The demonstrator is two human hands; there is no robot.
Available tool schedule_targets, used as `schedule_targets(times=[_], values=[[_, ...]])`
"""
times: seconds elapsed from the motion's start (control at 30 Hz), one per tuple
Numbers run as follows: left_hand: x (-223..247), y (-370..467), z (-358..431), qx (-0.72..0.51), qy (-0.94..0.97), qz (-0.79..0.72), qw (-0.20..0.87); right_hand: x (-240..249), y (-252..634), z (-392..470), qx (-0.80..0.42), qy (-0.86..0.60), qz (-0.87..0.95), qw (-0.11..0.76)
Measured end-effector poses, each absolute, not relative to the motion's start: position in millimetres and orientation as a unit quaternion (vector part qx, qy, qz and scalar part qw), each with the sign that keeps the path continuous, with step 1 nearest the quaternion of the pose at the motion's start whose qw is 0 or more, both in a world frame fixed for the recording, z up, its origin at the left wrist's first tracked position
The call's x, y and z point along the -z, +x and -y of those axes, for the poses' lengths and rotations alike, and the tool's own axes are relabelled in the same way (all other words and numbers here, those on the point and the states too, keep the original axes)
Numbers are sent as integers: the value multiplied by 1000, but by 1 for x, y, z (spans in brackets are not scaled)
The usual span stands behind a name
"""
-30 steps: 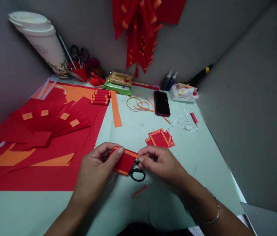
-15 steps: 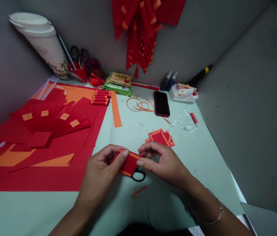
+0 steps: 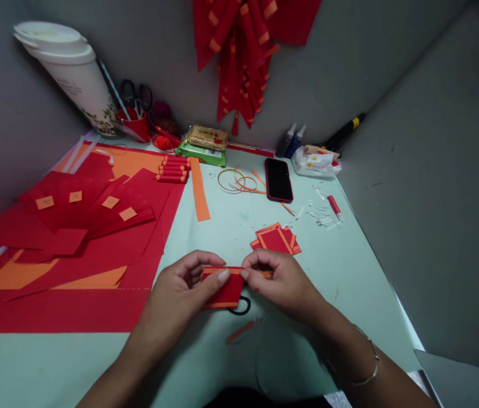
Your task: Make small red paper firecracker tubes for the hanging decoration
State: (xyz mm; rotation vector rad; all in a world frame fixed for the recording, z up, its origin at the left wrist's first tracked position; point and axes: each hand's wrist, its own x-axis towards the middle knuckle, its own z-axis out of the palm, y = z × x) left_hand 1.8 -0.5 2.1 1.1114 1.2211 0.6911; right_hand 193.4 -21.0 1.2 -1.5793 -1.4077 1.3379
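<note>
Apparently, the left hand [image 3: 180, 292] is gripping the red card [image 3: 229, 290] above the worktop [image 3: 197, 362]; the right hand [image 3: 284, 279] is pinching its orange strip [image 3: 236, 271], seemingly aligning it, which is demanding steadiness.

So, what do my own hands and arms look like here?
Your left hand and right hand are bare, with no gloves or rings showing. No sleeves show on either arm. A thin, silver-coloured bangle with a small bead loops round the right forearm; the left has none in view.
</note>
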Motion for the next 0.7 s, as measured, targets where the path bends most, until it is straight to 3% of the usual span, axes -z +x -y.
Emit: schedule_targets(times=[0.13, 0.27, 0.4, 0.7], values=[[-3, 4, 0, -239, 538, -545, 597, -1, 191, 23, -530, -572, 550, 300], [-2, 1, -1, -254, 515, -571, 587, 2, 194, 20, -562, -560, 518, 321], [-2, -8, -4, -335, 394, -606, 604, 6, 202, 16, -460, -610, 522, 379], [-8, -5, -10, -470, 224, -576, 630, 16, 183, 37, -266, -504, 810, 138]])
